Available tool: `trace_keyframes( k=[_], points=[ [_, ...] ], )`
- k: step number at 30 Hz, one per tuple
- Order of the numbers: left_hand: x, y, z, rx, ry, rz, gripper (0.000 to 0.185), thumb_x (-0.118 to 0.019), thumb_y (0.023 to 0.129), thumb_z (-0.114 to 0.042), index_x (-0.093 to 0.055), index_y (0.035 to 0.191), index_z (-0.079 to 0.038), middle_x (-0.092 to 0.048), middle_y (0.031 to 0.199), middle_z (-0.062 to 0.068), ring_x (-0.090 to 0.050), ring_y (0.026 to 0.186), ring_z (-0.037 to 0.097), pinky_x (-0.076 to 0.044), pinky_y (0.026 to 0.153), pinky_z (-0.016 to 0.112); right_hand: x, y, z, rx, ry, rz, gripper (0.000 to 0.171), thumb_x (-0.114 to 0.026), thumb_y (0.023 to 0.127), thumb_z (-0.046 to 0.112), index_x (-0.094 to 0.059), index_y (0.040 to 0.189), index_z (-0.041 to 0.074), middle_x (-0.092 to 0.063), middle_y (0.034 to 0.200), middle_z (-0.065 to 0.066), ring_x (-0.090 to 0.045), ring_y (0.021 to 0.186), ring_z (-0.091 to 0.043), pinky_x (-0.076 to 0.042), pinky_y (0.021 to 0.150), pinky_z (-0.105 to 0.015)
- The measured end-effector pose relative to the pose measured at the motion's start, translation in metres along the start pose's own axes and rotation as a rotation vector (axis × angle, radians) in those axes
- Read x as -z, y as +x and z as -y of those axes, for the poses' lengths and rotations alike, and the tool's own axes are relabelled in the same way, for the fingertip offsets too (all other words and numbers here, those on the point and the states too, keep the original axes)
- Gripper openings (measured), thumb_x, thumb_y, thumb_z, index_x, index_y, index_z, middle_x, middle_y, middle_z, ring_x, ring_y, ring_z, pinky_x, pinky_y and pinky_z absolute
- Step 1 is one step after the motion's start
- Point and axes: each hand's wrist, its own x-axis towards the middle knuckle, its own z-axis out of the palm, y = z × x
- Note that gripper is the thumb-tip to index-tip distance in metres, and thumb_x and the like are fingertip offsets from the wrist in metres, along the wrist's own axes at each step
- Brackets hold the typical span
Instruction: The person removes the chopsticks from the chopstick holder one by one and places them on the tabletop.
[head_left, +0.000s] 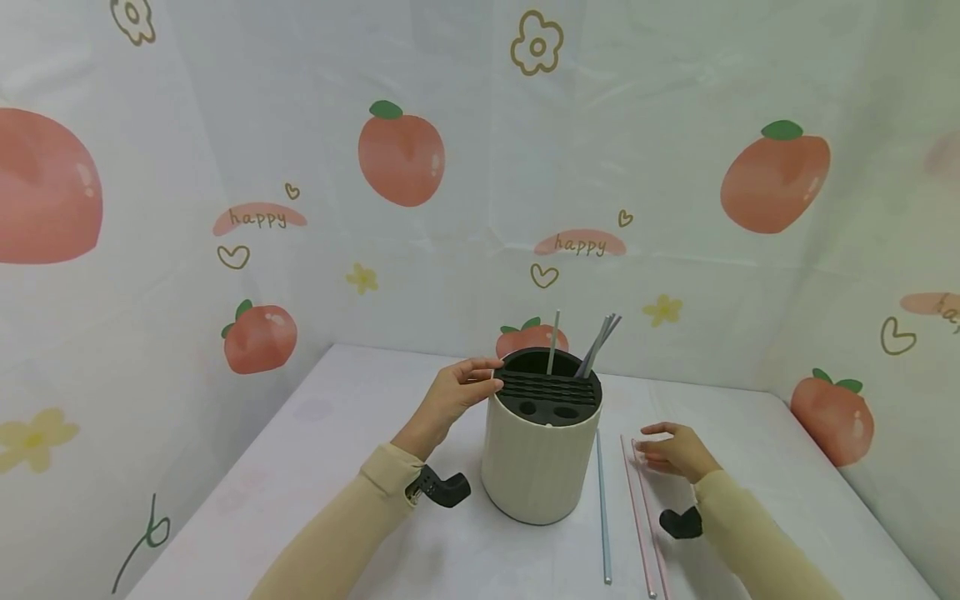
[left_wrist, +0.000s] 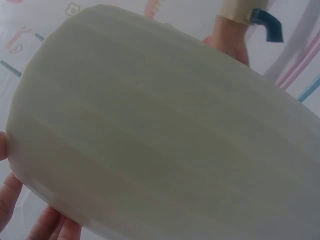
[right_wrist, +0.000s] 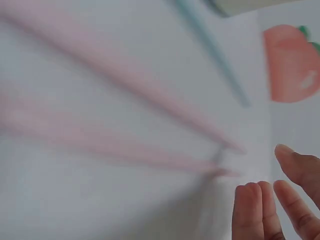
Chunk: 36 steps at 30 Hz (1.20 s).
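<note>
A cream ribbed utensil holder (head_left: 542, 471) with a black slotted top (head_left: 547, 388) stands upright on the table. My left hand (head_left: 450, 402) touches its upper left rim with fairly straight fingers; several fingertips show along its edge in the left wrist view. Two pink chopsticks (right_wrist: 150, 92) lie side by side to the right of the holder. Over their far ends is my right hand (head_left: 678, 452), thumb and fingers apart, nothing between them. A blue chopstick (head_left: 603, 508) lies between the holder and the pink pair. Several thin grey sticks (head_left: 597, 346) lean in the holder's rear opening.
The white tabletop (head_left: 360, 392) reaches back to a hanging cloth (head_left: 465, 275) printed with peaches, flowers and hearts. Each wrist carries a small black camera mount (head_left: 447, 489). The chopsticks' near ends point toward the table's front.
</note>
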Motion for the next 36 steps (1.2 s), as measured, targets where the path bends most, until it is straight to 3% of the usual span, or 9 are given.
trace_keyframes(
  k=[4,10,16,23,27,36],
  points=[
    [0.000,0.000,0.000,0.005,0.008,-0.003,0.037,-0.070,0.087,-0.020,-0.065,0.124,-0.016,-0.059,0.123,0.011,-0.055,0.117,0.026,-0.044,0.104,0.046,0.013,-0.010,0.032,0.146,0.172,0.065,0.046,-0.063,0.093,0.006,-0.045,0.131,-0.011,-0.069,0.096,0.001,-0.067,0.087,-0.010,-0.058,0.081,-0.029],
    [0.000,-0.002,-0.001,0.003,0.007,-0.008,0.038,-0.070,0.088,-0.020,-0.065,0.125,-0.016,-0.059,0.123,0.011,-0.055,0.117,0.025,-0.044,0.104,0.047,0.022,-0.032,0.096,0.402,0.410,0.128,0.023,-0.059,0.095,0.004,-0.059,0.115,0.017,-0.065,0.099,0.004,-0.066,0.091,-0.008,-0.056,0.085,-0.025],
    [0.000,-0.002,-0.002,0.008,-0.003,-0.004,0.038,-0.070,0.088,-0.019,-0.065,0.126,-0.016,-0.059,0.123,0.011,-0.055,0.118,0.025,-0.043,0.105,0.046,0.011,-0.048,0.139,0.575,0.538,0.159,0.026,-0.057,0.094,-0.003,-0.062,0.114,0.013,-0.062,0.103,-0.004,-0.068,0.094,-0.013,-0.054,0.088,-0.027],
    [-0.001,-0.002,0.000,0.008,0.005,-0.006,0.038,-0.070,0.088,-0.022,-0.065,0.125,-0.016,-0.059,0.124,0.011,-0.055,0.118,0.026,-0.042,0.105,0.049,-0.006,-0.039,0.148,0.679,0.549,0.211,0.028,-0.054,0.094,-0.008,-0.063,0.114,0.010,-0.062,0.106,-0.005,-0.067,0.098,-0.013,-0.053,0.090,-0.029],
    [-0.001,-0.001,0.001,0.006,0.005,-0.003,0.038,-0.070,0.087,-0.022,-0.065,0.125,-0.017,-0.058,0.125,0.012,-0.054,0.119,0.027,-0.042,0.106,0.050,-0.013,-0.031,0.145,0.678,0.592,0.243,0.030,-0.052,0.093,-0.011,-0.065,0.109,0.011,-0.063,0.104,-0.002,-0.067,0.096,-0.012,-0.054,0.089,-0.032],
    [0.000,0.000,0.002,0.006,-0.003,-0.008,0.038,-0.070,0.087,-0.021,-0.065,0.124,-0.016,-0.059,0.122,0.011,-0.056,0.117,0.026,-0.043,0.105,0.047,-0.021,-0.022,0.138,0.669,0.550,0.253,0.031,-0.052,0.093,-0.011,-0.066,0.103,0.015,-0.065,0.100,0.001,-0.068,0.091,-0.011,-0.055,0.087,-0.029]
  ],
)
